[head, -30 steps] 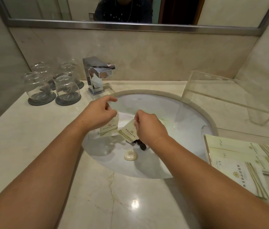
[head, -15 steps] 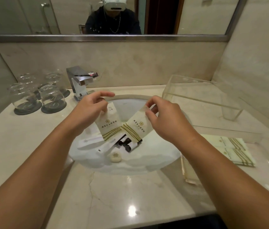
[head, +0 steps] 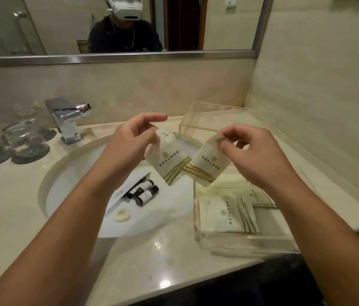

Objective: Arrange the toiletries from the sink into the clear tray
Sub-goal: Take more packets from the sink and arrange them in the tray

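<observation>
The tabletop (head: 8, 206) carries the clear tray (head: 240, 238) right of the sink (head: 74, 173). Above the sink, the left hand (head: 127, 146) and right hand (head: 255, 155) each pinch one of the sachets (head: 167, 160) by a corner. Such slight holds in the fingers might let one slip back in.

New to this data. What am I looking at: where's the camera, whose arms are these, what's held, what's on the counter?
There is no robot here. A single camera is worn on a person's head and looks down at their own bare arms; the mirror shows the headset. The left hand pinches a white packet near its top, and the right hand pinches a second packet. Both packets are in the air, between the sink and the clear tray. Small dark bottles and a round soap lie in the sink. The tray, on the counter to the right, already holds similar packets. A tap and glasses stand at the back left.
</observation>
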{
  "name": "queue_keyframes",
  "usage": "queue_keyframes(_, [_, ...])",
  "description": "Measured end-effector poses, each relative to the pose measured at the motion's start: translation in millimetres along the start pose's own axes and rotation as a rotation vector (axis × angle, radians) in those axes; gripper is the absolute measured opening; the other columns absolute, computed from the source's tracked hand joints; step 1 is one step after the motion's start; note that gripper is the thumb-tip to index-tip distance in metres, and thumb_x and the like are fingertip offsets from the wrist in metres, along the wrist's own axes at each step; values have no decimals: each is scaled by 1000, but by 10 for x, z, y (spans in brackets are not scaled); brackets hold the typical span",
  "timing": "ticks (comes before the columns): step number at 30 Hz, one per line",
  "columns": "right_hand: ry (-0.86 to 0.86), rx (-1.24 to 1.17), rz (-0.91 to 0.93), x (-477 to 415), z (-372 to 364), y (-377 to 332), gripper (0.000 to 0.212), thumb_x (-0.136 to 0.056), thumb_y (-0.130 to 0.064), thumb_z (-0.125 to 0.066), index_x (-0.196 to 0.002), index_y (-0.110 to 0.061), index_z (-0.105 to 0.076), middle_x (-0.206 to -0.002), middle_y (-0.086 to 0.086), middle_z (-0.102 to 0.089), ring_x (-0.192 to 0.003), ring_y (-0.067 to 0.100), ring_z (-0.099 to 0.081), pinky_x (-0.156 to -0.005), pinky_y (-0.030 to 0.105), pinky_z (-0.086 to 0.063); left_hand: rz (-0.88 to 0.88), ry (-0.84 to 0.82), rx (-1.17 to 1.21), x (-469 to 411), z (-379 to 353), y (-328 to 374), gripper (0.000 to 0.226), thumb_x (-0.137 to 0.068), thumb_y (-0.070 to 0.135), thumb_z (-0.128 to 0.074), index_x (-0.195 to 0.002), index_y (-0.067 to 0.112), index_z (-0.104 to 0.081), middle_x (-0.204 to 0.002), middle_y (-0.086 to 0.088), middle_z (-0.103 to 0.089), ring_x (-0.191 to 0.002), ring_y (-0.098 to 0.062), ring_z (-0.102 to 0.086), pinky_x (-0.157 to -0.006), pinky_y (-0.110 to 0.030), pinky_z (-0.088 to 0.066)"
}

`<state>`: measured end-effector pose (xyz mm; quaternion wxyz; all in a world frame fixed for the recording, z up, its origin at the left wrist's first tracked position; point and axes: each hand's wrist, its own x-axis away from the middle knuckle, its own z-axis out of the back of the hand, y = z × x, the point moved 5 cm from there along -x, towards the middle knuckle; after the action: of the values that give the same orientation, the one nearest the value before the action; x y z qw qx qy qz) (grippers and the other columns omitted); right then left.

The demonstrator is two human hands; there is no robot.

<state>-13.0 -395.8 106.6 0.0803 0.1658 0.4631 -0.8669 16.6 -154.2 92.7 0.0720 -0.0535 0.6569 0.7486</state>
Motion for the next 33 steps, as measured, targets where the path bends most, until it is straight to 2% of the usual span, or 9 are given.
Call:
queue_keyframes(2, [14, 23, -9, 3, 188, 53, 16, -94, -25, -62, -87, -32, -75, -82, -23, -69, -69, 2, -54, -56, 8, -42, -18, -34, -9, 9, -203, 21, 42, -91, 3, -53, -111, 34, -75, -85, 6, -59, -89, -16, -59, -95, -58, -54])
queue_keyframes(7, [-33, 161, 2, 37, 549, 143, 24, -94, -18, -57, -82, -31, -73, -85, -15, -66, -72, 7, -55, -51, 16, -44, -42, -103, -10, 27, -590, 49, 42, -90, 5, -55, -114, 35, -73, -89, 2, -60, -88, -12, -63, -79, -38, -57])
queue_keyframes(12, [-249, 410, 33, 89, 695, 196, 27, -90, -19, -49, -73, -31, -68, -85, -13, -62, -80, -1, -51, -66, 17, -37, -31, -98, -34, 82, -831, 6, 39, -94, 6, -54, -115, 35, -71, -103, -13, -63, -87, -7, -67, -67, -21, -56])
queue_keyframes(15, [-363, 514, 50, 154, 678, 301, 25, -86, -29, -45, -70, -34, -65, -83, -14, -59, -92, -1, -45, -75, 27, -34, -33, -94, -56, 108, -944, -31, 38, -94, 9, -56, -115, 37, -70, -111, -15, -63, -98, -18, -70, -79, -35, -63])
queue_keyframes(19, [-478, 570, 68, 298, 552, 429, 24, -88, -36, -47, -73, -36, -65, -90, -17, -56, -99, 3, -43, -86, 31, -40, -30, -112, -86, 163, -1061, -70, 36, -95, 14, -58, -115, 42, -69, -107, -6, -66, -102, -28, -69, -89, -55, -59])
queue_keyframes(23, [-592, 469, 67, 477, 421, 530, 21, -91, -28, -55, -80, -36, -72, -101, -21, -55, -107, -1, -43, -91, 25, -39, -46, -120, -126, 196, -1118, -85, 36, -95, 13, -60, -113, 43, -70, -96, 4, -65, -93, -20, -71, -88, -55, -58])
queue_keyframes(27, [-516, 310, 60, 536, 524, 597, 32, -88, -14, -59, -91, -42, -73, -113, -24, -57, -106, -1, -53, -75, 9, -37, -52, -113, -138, 215, -1108, -109, 36, -96, 11, -60, -114, 39, -70, -94, 5, -65, -92, -20, -72, -88, -51, -59])
queue_keyframes(29, [-421, 356, 41, 527, 630, 697, 28, -88, -16, -61, -95, -43, -70, -111, -24, -58, -99, -1, -55, -71, 10, -37, -47, -106, -141, 210, -1094, -132, 35, -96, 11, -60, -114, 40, -70, -95, 4, -65, -91, -16, -73, -88, -48, -61])
queue_keyframes(33, [-473, 509, -12, 593, 644, 897, 20, -90, -33, -65, -107, -42, -67, -111, -23, -55, -104, -2, -51, -86, 17, -36, -42, -92, -128, 203, -1101, -153, 35, -97, 12, -60, -114, 40, -70, -96, 3, -66, -91, -14, -73, -87, -46, -61])
